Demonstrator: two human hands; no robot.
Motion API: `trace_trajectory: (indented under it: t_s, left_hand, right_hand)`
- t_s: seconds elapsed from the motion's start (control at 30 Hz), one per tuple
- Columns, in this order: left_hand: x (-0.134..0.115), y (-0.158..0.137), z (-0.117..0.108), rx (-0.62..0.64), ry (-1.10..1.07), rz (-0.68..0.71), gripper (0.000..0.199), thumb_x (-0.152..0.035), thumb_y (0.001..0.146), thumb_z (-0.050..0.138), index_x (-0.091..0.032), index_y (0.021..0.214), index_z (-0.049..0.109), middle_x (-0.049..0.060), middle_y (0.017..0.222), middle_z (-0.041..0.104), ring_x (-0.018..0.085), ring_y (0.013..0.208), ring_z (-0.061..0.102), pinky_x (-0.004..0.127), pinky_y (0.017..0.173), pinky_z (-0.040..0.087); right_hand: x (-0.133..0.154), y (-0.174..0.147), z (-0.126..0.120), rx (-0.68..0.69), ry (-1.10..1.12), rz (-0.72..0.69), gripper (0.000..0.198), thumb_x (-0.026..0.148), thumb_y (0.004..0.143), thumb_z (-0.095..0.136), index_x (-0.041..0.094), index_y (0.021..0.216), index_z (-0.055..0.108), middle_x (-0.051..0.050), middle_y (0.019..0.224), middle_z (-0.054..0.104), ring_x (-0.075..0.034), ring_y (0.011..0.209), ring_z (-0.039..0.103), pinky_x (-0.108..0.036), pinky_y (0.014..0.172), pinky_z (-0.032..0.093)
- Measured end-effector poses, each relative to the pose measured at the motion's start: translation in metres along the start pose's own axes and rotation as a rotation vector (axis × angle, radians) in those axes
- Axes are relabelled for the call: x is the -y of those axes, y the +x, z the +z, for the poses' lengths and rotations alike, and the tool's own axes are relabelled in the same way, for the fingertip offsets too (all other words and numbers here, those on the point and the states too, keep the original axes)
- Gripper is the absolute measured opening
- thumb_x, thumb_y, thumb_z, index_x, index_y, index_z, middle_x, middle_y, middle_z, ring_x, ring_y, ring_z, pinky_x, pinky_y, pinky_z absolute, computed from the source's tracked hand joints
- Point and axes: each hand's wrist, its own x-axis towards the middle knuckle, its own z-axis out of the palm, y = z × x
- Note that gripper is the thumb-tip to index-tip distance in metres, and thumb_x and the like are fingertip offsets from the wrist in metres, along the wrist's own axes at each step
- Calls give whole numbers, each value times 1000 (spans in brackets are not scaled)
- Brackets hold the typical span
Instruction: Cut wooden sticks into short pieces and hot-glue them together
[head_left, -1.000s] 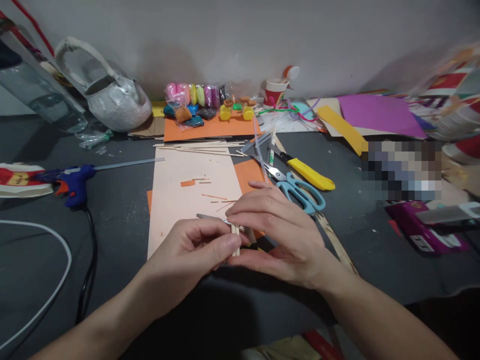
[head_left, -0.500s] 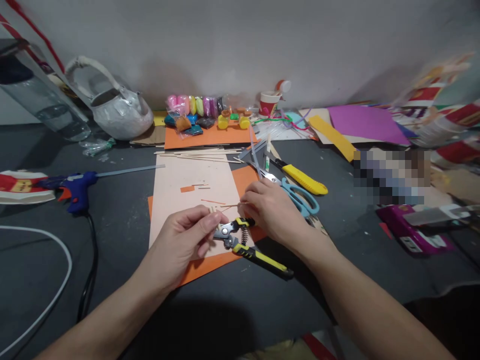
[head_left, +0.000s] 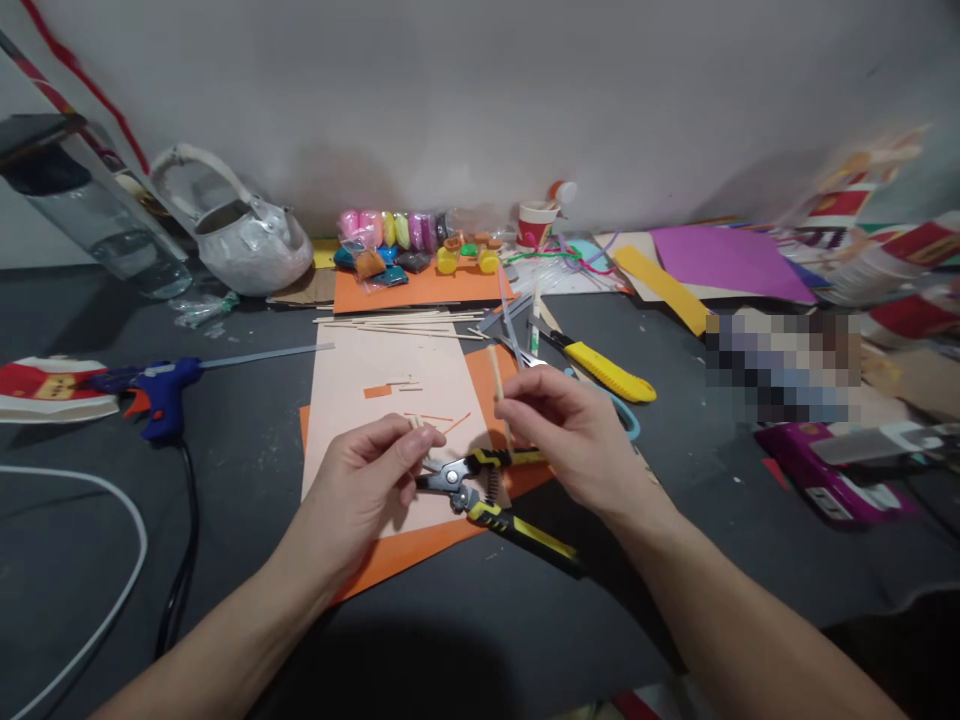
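My left hand [head_left: 379, 470] is closed, pinching short wooden sticks [head_left: 417, 424] between thumb and fingers; how many is unclear. My right hand [head_left: 559, 425] grips a thin wooden stick [head_left: 496, 372] near its middle, upright and slightly tilted. Between the hands lie yellow-and-black pliers [head_left: 454, 475], handles spread towards the right, jaw tips partly behind my left fingers. They rest over a pale sheet [head_left: 390, 350] on orange paper [head_left: 375, 566]. Small stick offcuts [head_left: 409, 388], an orange scrap [head_left: 378, 392] and orange slivers [head_left: 457, 423] lie on the pale sheet. Several long sticks [head_left: 405, 322] lie across its far end.
A blue glue gun [head_left: 166, 390] with a cord lies left. Behind stand a water bottle [head_left: 97, 220], a silvery pot [head_left: 255, 250] and bagged coloured clay [head_left: 390, 235]. Right are a yellow cutter [head_left: 609, 370], blue-handled scissors [head_left: 626, 418] partly hidden, and a purple stapler [head_left: 817, 475].
My right hand has moved slightly right, away from my left, and its stick has swung from nearly level to upright. My left hand keeps its pinch. The view has tilted a little upward.
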Motion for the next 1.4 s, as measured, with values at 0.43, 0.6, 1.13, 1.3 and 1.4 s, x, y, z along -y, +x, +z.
trace_trajectory:
  t_s: [0.43,0.6,1.13,1.3,1.4]
  left_hand:
    - [10,-10,9,202,-16,-163,20,-31,85,71,-14,75,71,-3,57,56,6,53,48,19,59,41]
    - [6,-10,12,239,-69,-181,12,-28,88,67,-16,86,70,1,72,66,7,52,55,19,53,46]
    - [-16,-27,15,2,155,155,9,-23,79,70,-26,80,79,1,73,70,14,64,59,22,58,46]
    - [-14,-27,11,-26,361,273,13,-22,81,67,-27,74,77,1,74,74,17,66,63,24,60,47]
    - [-16,-26,4,-189,481,463,11,-20,81,67,-26,74,74,-2,67,68,13,56,54,24,54,40]
  right_hand:
    - [5,-5,14,206,839,468,24,38,84,69,19,76,57,6,50,59,-7,38,50,-19,42,45]
    - [3,-7,15,223,909,481,23,34,82,73,19,75,57,5,60,63,-7,41,55,-17,42,44]
    - [22,-27,19,276,65,-112,10,20,94,58,18,87,65,0,78,63,-11,69,56,-22,63,44]
    - [24,-25,16,320,-24,-117,10,20,96,55,19,91,64,0,80,66,-12,70,60,-23,66,46]
    - [21,-24,7,352,-380,-98,11,28,93,63,21,101,63,-4,91,68,-18,77,63,-29,67,47]
